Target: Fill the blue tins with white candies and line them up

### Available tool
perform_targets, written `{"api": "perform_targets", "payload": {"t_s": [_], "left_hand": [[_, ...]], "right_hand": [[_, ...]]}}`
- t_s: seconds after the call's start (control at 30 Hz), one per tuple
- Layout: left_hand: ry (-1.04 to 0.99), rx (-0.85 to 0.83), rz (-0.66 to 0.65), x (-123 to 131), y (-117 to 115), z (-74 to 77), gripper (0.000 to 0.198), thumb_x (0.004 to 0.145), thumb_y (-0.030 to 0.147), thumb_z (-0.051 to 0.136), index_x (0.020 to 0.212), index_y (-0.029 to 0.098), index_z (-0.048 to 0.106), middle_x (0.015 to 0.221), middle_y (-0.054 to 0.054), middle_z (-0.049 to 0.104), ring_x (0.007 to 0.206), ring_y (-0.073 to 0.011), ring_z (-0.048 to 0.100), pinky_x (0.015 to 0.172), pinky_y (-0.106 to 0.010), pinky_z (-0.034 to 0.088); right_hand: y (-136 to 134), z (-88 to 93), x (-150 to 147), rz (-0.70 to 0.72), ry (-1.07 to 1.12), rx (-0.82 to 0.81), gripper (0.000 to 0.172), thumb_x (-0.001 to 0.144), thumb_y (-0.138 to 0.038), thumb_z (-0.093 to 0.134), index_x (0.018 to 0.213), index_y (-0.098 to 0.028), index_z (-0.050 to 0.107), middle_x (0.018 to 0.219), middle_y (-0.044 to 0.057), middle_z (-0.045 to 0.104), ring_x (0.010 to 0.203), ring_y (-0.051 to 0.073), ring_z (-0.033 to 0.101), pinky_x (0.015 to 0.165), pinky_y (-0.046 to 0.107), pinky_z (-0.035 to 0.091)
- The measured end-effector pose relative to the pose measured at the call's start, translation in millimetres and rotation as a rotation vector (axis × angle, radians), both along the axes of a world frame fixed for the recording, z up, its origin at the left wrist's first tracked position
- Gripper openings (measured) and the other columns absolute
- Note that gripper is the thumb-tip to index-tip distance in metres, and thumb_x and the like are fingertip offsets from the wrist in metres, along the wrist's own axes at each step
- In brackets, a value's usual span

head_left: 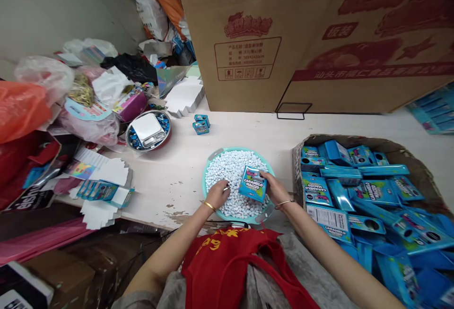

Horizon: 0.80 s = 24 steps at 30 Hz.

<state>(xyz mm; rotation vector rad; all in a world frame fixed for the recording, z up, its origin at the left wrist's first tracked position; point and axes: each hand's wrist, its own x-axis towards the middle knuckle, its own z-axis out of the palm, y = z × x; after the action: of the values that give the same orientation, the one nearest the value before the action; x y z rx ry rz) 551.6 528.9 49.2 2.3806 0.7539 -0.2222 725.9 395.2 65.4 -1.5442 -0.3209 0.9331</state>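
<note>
A teal plastic basin (238, 149) on the pale table (170, 191) is heaped with small white candies (227, 176). My right hand (274, 189) grips a blue "Caramelo Macizo" box (253, 184), which is held tilted above the candies. My left hand (217, 194) rests in the candies with its fingers curled downward, a little apart from the box. I cannot tell whether those fingers hold any candies. Each wrist wears a gold-coloured bangle.
A cardboard tray (312, 141) of blue packages stands right of the basin. Behind the basin are two small blue boxes (201, 124) and a steel bowl (148, 131) holding a white digital scale (148, 129). Large cartons (244, 39) rise behind the table, with plastic bags (21, 110) at left.
</note>
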Motion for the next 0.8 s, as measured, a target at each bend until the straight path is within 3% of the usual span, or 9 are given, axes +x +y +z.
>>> {"api": "perform_targets", "payload": {"t_s": [0.13,0.27,0.37,0.53,0.8], "left_hand": [[-0.146,-0.094,-0.028,-6.3,12.2,11.0,0.021,0.084,0.023,0.054,0.105,0.018,0.055,0.103,-0.008,0.062,0.098,-0.0191,0.058,0.087,-0.033,0.045],[-0.222,-0.103,-0.083,-8.5,25.9,38.3,0.023,0.086,0.029,0.054,0.105,0.016,0.056,0.097,-0.008,0.062,0.089,-0.0178,0.058,0.081,-0.031,0.047],[-0.253,-0.092,-0.133,-6.9,36.4,68.2,0.024,0.088,0.032,0.052,0.106,0.017,0.057,0.094,-0.007,0.062,0.084,-0.0163,0.058,0.078,-0.03,0.047],[-0.218,-0.073,-0.277,4.6,47.0,118.3,0.025,0.089,0.034,0.05,0.107,0.019,0.058,0.096,-0.007,0.063,0.086,-0.0165,0.058,0.08,-0.03,0.047],[0.066,0.16,-0.533,40.4,39.6,177.2,0.016,0.086,0.023,0.052,0.1,0.02,0.06,0.098,-0.006,0.064,0.091,-0.0205,0.061,0.079,-0.031,0.048]], "right_hand": [[-23.3,14.8,13.8,-0.047,0.07,-0.022,0.04,0.072,-0.056,0.063,0.091,-0.022,0.061,0.086,0.001,0.07,0.076,0.02,0.065,0.064,0.031,0.053],[-44.8,25.9,24.5,-0.019,-0.318,0.002,0.039,0.071,-0.049,0.069,0.097,-0.021,0.06,0.09,0.003,0.069,0.083,0.02,0.064,0.076,0.034,0.053],[-51.5,28.0,25.9,0.116,-0.627,-0.07,0.04,0.078,-0.046,0.064,0.108,-0.02,0.06,0.097,0.007,0.069,0.087,0.024,0.066,0.08,0.038,0.053],[-43.8,25.0,17.5,0.309,-0.952,-0.061,0.043,0.085,-0.038,0.056,0.124,-0.021,0.054,0.118,0.011,0.065,0.105,0.028,0.064,0.088,0.043,0.053],[-24.4,26.7,1.9,0.419,-1.072,0.031,0.048,0.084,-0.024,0.052,0.132,-0.02,0.048,0.125,0.01,0.062,0.114,0.026,0.06,0.094,0.044,0.053]]}}
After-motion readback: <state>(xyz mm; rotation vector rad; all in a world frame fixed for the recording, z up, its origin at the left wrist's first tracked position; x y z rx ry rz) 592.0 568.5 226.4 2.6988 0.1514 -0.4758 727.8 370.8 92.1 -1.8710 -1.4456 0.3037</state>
